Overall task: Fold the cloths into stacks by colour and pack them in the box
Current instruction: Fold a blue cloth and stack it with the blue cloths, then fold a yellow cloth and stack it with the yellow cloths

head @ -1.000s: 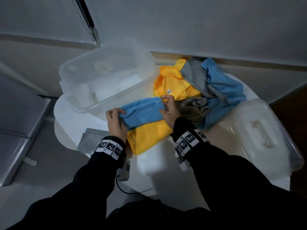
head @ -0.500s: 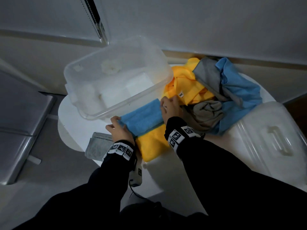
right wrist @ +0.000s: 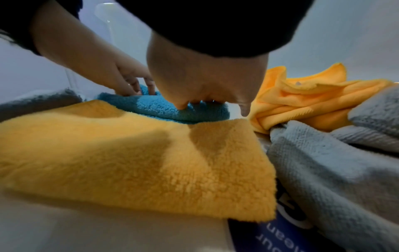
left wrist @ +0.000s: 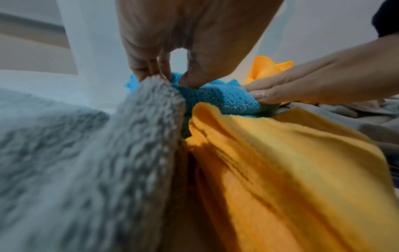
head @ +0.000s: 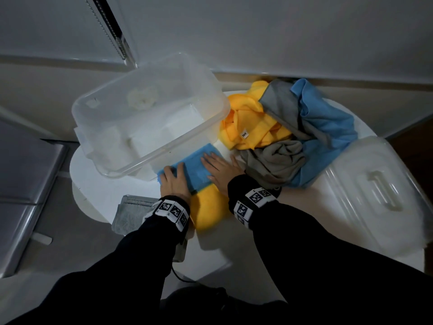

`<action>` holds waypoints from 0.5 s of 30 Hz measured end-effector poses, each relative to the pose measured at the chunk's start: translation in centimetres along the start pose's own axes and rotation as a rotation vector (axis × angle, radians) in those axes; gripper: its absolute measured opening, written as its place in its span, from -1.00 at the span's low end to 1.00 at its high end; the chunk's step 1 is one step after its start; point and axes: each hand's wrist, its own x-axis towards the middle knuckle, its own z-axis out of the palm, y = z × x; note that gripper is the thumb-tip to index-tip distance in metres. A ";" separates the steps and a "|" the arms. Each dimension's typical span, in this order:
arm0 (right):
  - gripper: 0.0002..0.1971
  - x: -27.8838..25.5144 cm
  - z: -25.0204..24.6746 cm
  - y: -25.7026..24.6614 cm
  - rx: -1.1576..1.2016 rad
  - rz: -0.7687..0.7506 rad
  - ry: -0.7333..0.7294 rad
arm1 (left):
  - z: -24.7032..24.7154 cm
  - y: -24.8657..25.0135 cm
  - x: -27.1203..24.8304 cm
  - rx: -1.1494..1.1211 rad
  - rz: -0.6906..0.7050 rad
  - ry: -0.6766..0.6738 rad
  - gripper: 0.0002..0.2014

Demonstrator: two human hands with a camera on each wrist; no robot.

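I take this for a plain indoor room, more a home or utility corner than a workshop. I see a small round white table [head: 98, 184] pushed against a pale wall [head: 257, 31], with a blind chain [head: 110, 26] hanging by a dark window frame. A clear plastic box [head: 150, 106] and its lid [head: 375, 195] sit on the table beside a heap of microfibre cloths [head: 293, 127]. A grey padded seat [head: 25, 179] stands at the left. The light is dim.
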 end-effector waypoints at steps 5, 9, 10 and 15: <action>-0.49 -2.0 -1.8 2.0 0.067 0.005 0.289 | -0.5 2.4 -1.0 0.096 -0.020 0.066 -0.43; -0.43 -5.7 -3.3 5.7 0.085 0.320 0.523 | -0.4 4.8 -1.7 0.005 0.073 0.135 -0.50; -0.42 -6.5 -3.4 6.9 0.067 0.415 0.543 | -0.3 5.5 -1.9 -0.019 0.099 0.146 -0.51; -0.26 -9.4 -4.0 11.7 0.135 0.605 0.505 | -0.1 8.7 -2.4 -0.086 0.256 0.121 -0.58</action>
